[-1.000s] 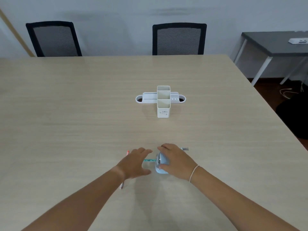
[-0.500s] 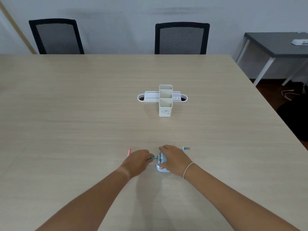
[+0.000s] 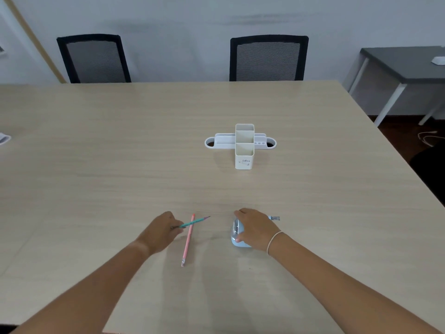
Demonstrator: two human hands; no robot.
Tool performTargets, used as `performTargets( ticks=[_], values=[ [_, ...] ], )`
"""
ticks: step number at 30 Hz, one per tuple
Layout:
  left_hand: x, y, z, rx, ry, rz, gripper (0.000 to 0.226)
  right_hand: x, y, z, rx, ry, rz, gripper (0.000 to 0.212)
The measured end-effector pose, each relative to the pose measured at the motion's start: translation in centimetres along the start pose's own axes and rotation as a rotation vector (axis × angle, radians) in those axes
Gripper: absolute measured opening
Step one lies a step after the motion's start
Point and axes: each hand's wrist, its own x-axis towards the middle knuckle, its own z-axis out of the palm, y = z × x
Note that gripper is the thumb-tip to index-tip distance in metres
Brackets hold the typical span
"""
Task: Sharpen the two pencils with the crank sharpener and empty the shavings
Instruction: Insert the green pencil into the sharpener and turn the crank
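My left hand (image 3: 160, 231) pinches a teal pencil (image 3: 196, 221) by its back end; the pointed tip faces right, clear of the sharpener. The teal pencil crosses above a pink pencil (image 3: 188, 239) that lies on the table, eraser end toward me. My right hand (image 3: 256, 229) rests on top of the light-blue crank sharpener (image 3: 237, 238) and holds it down. The sharpener's crank handle (image 3: 274, 218) sticks out to the right behind my fingers. Much of the sharpener body is hidden under my hand.
A white desk organizer (image 3: 243, 145) stands at mid-table beyond my hands. Two black chairs (image 3: 268, 59) are pushed in at the far edge. A grey side table (image 3: 404, 68) stands at the right. The table's right edge runs diagonally nearby.
My left hand has pulled the teal pencil out of the sharpener and moved it left, uncovering the pink pencil. My right hand stays on the sharpener.
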Motion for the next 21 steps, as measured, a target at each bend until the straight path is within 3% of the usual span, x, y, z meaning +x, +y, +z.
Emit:
performTargets(
  ticks=[3, 8, 11, 14, 21],
  values=[
    [-0.1, 1.8, 1.9, -0.131, 0.017, -0.062, 0.035, -0.1, 0.2, 0.0, 0.004, 0.009, -0.022, 0.029],
    [-0.5, 4.6, 5.4, -0.477, 0.156, -0.249, 0.008, -0.2, 0.1, 0.0, 0.005, 0.016, -0.03, 0.03],
    [-0.6, 5.8, 6.8, -0.622, 0.183, -0.337, 0.012, -0.1, 0.2, 0.1, 0.017, 0.019, -0.021, 0.041],
    [-0.7, 6.3, 7.5, -0.652, 0.171, -0.403, 0.023, 0.0, 0.2, 0.2, 0.028, 0.019, -0.011, 0.045],
    [-0.9, 6.3, 8.2, -0.589, 0.172, -0.403, 0.01, 0.0, 0.3, 0.3, 0.035, 0.013, 0.004, 0.051]
  ],
)
